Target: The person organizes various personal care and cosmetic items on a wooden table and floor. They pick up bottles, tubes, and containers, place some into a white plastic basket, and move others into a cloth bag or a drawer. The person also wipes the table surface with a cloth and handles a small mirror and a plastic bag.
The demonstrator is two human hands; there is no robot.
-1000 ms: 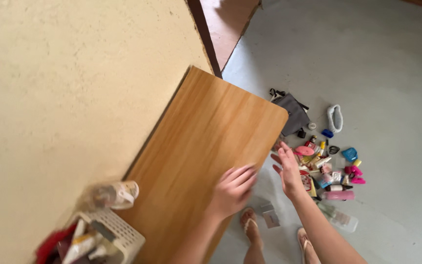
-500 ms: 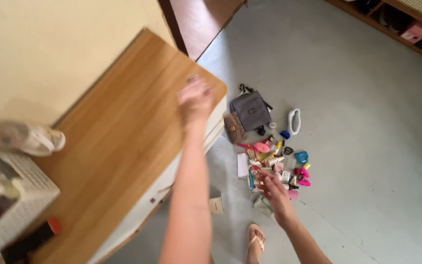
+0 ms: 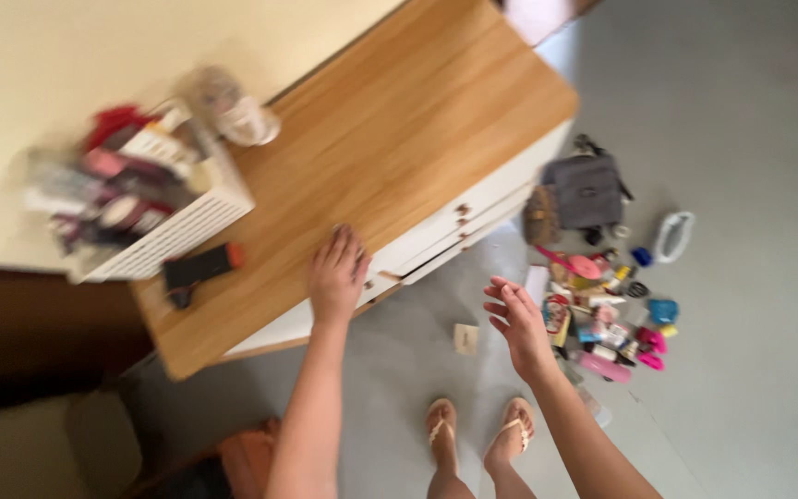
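- Upper left of the frame: a white slotted basket (image 3: 173, 231) crammed with blurred bottles and tubes sits on the wooden table (image 3: 417, 139). A clear jar (image 3: 233, 111) lies beside it, and a dark flat item with an orange end (image 3: 198, 266) lies just below the basket.
- Centre: the left hand (image 3: 336, 275) rests flat on the table's front edge, its grip released and holding nothing, right above the white drawers (image 3: 454, 226).
- Right of centre: the right hand (image 3: 519, 319) hangs over the floor, fingers spread, grip empty.
- Right: a heap of small toiletries (image 3: 607, 310) lies on the grey floor (image 3: 750, 111), near a grey pouch (image 3: 586, 189).
- Judgement: bracing on the table helps; stooping closer before reaching should make for a cleaner pick.
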